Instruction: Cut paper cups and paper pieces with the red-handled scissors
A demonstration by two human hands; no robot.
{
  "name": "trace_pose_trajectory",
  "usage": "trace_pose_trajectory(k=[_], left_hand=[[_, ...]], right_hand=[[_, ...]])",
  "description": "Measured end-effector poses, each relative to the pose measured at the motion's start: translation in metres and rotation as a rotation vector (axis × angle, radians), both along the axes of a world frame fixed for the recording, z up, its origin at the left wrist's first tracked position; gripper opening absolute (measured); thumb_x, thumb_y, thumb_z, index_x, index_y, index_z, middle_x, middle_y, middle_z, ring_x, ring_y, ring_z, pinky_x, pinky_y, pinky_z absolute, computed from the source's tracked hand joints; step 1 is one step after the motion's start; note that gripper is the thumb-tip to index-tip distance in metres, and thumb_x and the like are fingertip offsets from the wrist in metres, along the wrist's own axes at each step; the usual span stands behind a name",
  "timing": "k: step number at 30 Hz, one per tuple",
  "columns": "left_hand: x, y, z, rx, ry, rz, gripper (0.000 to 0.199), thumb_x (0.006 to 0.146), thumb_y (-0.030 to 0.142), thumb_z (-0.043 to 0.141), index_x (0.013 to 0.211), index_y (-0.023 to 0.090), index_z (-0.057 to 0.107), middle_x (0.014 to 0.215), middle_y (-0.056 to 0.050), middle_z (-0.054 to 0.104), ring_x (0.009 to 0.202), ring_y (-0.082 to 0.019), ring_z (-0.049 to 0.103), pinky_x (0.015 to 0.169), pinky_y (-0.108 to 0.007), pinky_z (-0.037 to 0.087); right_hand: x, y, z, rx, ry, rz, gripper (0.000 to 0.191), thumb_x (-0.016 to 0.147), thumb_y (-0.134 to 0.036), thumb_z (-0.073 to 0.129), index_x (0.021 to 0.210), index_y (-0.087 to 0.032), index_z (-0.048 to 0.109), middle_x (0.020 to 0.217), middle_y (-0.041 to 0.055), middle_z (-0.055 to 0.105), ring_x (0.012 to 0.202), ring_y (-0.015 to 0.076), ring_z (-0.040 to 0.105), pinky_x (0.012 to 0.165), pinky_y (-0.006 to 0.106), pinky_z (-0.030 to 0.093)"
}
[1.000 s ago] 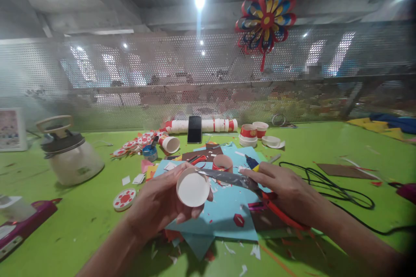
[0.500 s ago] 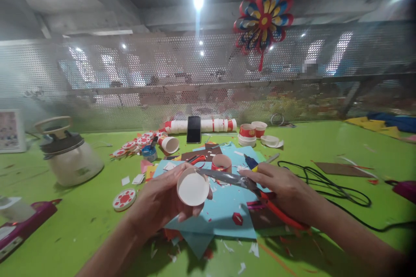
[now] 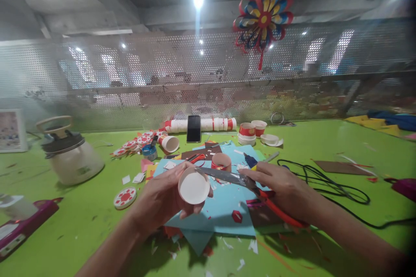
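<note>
My left hand (image 3: 165, 190) is closed round the cut-down bottom of a paper cup (image 3: 194, 187), its round white base facing me. In my right hand (image 3: 281, 186) is a pair of scissors (image 3: 227, 176) with red handles. The blades point left, and their tips meet the cup's upper rim near my left thumb. Just behind the blades a red and white paper cup ring (image 3: 221, 162) stands on light blue paper (image 3: 224, 220). A small red hexagon (image 3: 237, 216) lies on that paper below the scissors.
A white jug (image 3: 76, 160) stands at left, beyond a purple power strip (image 3: 29, 229). A phone (image 3: 194, 129) leans on a row of stacked cups (image 3: 217, 124). Black cable (image 3: 338, 186) coils at right. A white disc with red spots (image 3: 125, 198) lies left of my hand.
Almost nothing differs. The cup piece and scissor blades have shifted very slightly; both hands keep their hold.
</note>
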State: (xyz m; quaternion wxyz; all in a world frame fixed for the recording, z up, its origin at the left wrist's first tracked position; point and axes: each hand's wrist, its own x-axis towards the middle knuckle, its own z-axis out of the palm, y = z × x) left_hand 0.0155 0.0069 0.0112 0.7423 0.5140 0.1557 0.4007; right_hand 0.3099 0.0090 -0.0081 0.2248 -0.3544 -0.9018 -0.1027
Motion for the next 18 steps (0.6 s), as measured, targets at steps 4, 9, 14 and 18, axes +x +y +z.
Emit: trace_pose_trajectory(k=[4, 9, 14, 18], left_hand=[[0.0006, -0.0004, 0.0004, -0.013, -0.005, -0.004, 0.027, 0.093, 0.035, 0.044, 0.093, 0.011, 0.056, 0.09, -0.02, 0.069, 0.061, -0.018, 0.066, 0.042, -0.019, 0.041], [0.0027, -0.0015, 0.0012, -0.044, -0.012, 0.003, 0.029, 0.093, 0.035, 0.042, 0.091, 0.011, 0.057, 0.088, -0.02, 0.07, 0.06, -0.017, 0.065, 0.039, -0.017, 0.042], [0.0028, -0.0002, -0.0005, -0.052, -0.032, -0.009, 0.029, 0.094, 0.035, 0.041, 0.092, 0.01, 0.057, 0.086, -0.019, 0.069, 0.06, -0.017, 0.065, 0.039, -0.017, 0.043], [0.0017, 0.0018, -0.0039, -0.073, -0.053, -0.032, 0.029, 0.095, 0.032, 0.038, 0.092, 0.01, 0.057, 0.087, -0.02, 0.07, 0.061, -0.017, 0.066, 0.039, -0.016, 0.045]], right_hand=[[-0.0008, -0.0005, -0.0017, 0.006, 0.012, 0.014, 0.043, 0.083, -0.023, 0.065, 0.124, -0.012, 0.059, 0.079, 0.0066, 0.055, 0.065, 0.019, 0.051, 0.057, 0.029, 0.039], [-0.0017, -0.0025, -0.0021, 0.015, 0.032, 0.028, 0.041, 0.086, -0.027, 0.062, 0.123, -0.011, 0.058, 0.079, 0.0079, 0.056, 0.064, 0.0194, 0.051, 0.057, 0.03, 0.041], [-0.003, -0.0039, 0.0001, 0.033, 0.02, 0.016, 0.04, 0.088, -0.034, 0.059, 0.121, -0.013, 0.058, 0.078, 0.0067, 0.056, 0.064, 0.0185, 0.052, 0.056, 0.03, 0.041], [-0.0035, -0.0044, 0.0002, 0.057, 0.012, 0.029, 0.037, 0.089, -0.033, 0.056, 0.119, -0.011, 0.059, 0.075, 0.0064, 0.056, 0.063, 0.0189, 0.051, 0.055, 0.03, 0.04]])
